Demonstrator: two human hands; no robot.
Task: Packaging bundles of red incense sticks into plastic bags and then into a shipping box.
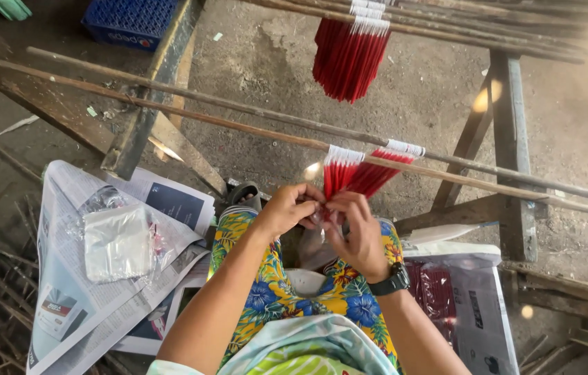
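While two bundles of thin red sticks (pixel 360 173) already hang from the long wooden pole (pixel 238 125), left hand (pixel 287 208) and right hand (pixel 356 232) fingers pinch another small red piece over the lap; more red sticks (pixel 433 288) wait on newspaper at right.

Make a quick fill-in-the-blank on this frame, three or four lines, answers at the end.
1. Both hands, the left hand and the right hand, meet just below a bundle of thin sticks coloured ____.
2. That bundle hangs from a long wooden ____ that runs across the frame.
3. The black watch sits on the ____ wrist.
4. The clear plastic bags lie on sheets of ____ on the ground.

Missing words: red; pole; right; newspaper
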